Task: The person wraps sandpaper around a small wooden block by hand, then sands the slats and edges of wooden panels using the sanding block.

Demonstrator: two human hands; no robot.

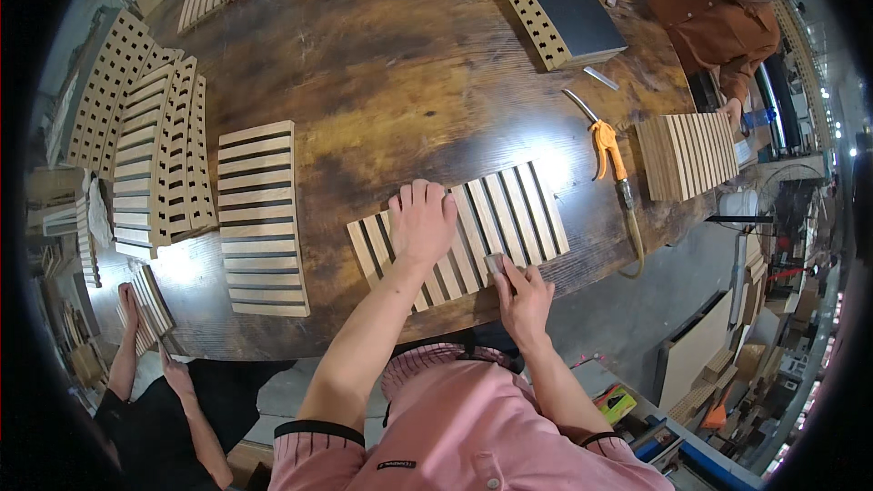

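A slatted wooden panel (467, 229), pale strips with dark grooves between them, lies slightly askew on the table in front of me. My left hand (424, 223) rests palm down across its left half, fingers stretched toward the far edge and the thumb apart. At the near edge, right of the panel's middle, my right hand (526, 302) is closed around a small greyish block (494, 263). The block touches the slats; its underside is hidden, and I cannot tell its exact kind.
Left of me lies another slatted panel (264, 264), beyond it stacked perforated panels (186, 155). An orange air blow gun (604, 147) with a hose lies right, near a stack of slatted panels (688, 156). A black-topped panel (555, 5) lies at the back. Co-workers stand around the brown table (364, 73).
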